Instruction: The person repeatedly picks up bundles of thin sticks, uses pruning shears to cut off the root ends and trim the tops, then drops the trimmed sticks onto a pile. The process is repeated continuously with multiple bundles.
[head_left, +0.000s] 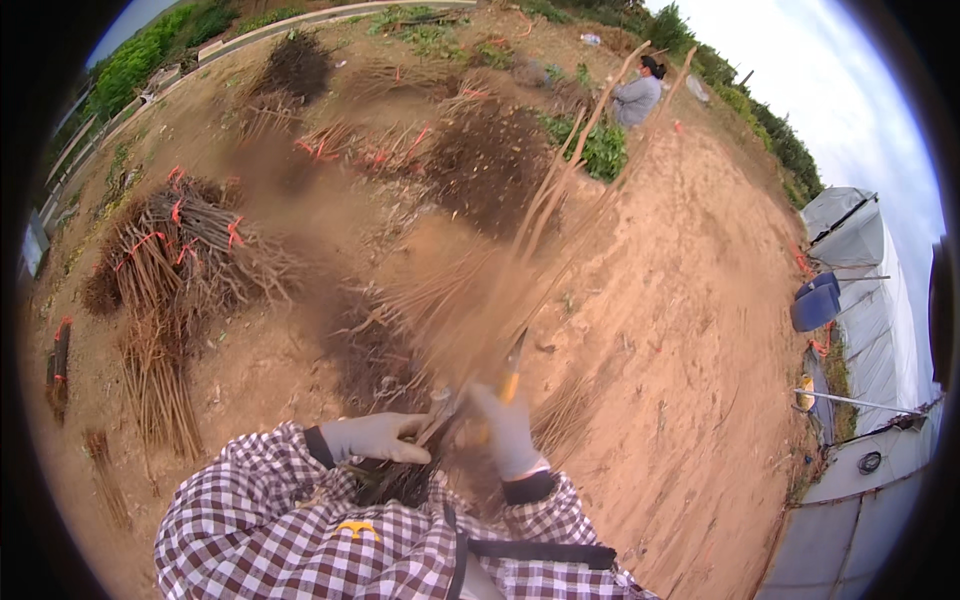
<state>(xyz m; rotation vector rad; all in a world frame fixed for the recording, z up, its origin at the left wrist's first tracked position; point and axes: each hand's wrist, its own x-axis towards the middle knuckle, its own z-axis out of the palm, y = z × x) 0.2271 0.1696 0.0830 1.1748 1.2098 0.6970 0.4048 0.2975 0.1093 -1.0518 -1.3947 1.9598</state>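
My left hand (379, 438), in a grey work glove, is closed around the lower end of a few woody stems (442, 411) in front of my lap. From there, long bare stems (551, 195) reach up and away to the right. My right hand (511, 435), gloved and blurred, grips a yellow-handled tool (511, 384) with a dark, narrow blade pointing away from me. Its exact kind cannot be told. Just beyond both hands lies a loose heap of thin stems (442, 307), with dark tangled roots (375, 352) to its left.
Bundles of saplings (191, 232) tied with red strips are piled at the left. A dark root mass (487, 169) lies farther ahead. Another person (637, 94) sits at the back right. Blue drums (816, 304) and white sheeting (877, 337) line the right beyond bare soil (675, 360).
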